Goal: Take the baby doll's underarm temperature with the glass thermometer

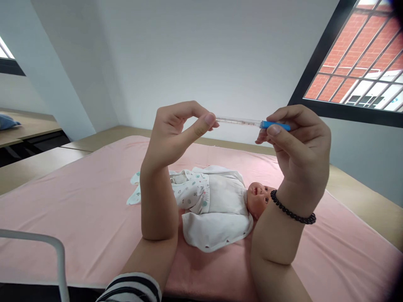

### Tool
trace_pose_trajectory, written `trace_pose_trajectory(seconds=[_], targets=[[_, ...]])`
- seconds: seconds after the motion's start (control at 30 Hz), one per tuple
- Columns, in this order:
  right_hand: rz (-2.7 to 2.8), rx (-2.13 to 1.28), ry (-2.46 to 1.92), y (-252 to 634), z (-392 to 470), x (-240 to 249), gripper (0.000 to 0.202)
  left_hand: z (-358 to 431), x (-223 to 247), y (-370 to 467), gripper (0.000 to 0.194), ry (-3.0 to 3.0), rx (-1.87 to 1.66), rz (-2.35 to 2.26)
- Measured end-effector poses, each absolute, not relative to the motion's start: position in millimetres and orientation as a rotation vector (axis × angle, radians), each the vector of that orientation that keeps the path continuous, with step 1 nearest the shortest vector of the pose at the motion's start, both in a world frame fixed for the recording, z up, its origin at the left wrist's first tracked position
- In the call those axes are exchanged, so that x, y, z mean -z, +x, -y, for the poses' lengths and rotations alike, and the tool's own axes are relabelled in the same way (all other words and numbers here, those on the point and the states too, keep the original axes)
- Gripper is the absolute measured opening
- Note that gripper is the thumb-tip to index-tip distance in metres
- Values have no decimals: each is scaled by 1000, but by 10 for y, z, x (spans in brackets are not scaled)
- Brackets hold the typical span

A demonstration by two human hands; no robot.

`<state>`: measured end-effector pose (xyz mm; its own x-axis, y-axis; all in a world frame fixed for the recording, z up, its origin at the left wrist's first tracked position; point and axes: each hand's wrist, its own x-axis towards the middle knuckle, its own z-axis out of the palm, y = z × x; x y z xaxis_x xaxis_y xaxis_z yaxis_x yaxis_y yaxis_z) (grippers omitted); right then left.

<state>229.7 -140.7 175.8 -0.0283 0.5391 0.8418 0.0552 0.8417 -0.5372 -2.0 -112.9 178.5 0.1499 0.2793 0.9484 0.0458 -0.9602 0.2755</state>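
A slim clear thermometer (237, 121) with fine markings is held level in the air between my two hands. My left hand (181, 134) pinches its clear end between thumb and fingertips. At the other end, my right hand (299, 142) grips the blue cap (275, 125), with the thumb in front. Below my hands a baby doll (256, 197) lies face up, its head to the right, partly hidden behind my right forearm. It wears a white top (225, 195) and patterned trousers (192, 191); my left forearm covers part of its legs.
The doll lies on a pink sheet (94, 201) over a wooden table (362, 197). A white metal rail (37, 235) stands at the near left. Behind are a pale wall (214, 54) and a barred window (352, 63). Blue cloth (8, 121) lies on the far-left table.
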Motion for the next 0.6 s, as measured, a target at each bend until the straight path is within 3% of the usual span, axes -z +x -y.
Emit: trace_pose_trajectory(seconds=[0.33, 0.6], targets=[[1573, -402, -466, 2295, 1394, -1749, 12, 1156, -1783, -10, 25, 2219, -1911, -431], [1579, -398, -438, 2309, 1368, -1746, 16, 1140, -1783, -31, 14, 2222, -1869, -422]])
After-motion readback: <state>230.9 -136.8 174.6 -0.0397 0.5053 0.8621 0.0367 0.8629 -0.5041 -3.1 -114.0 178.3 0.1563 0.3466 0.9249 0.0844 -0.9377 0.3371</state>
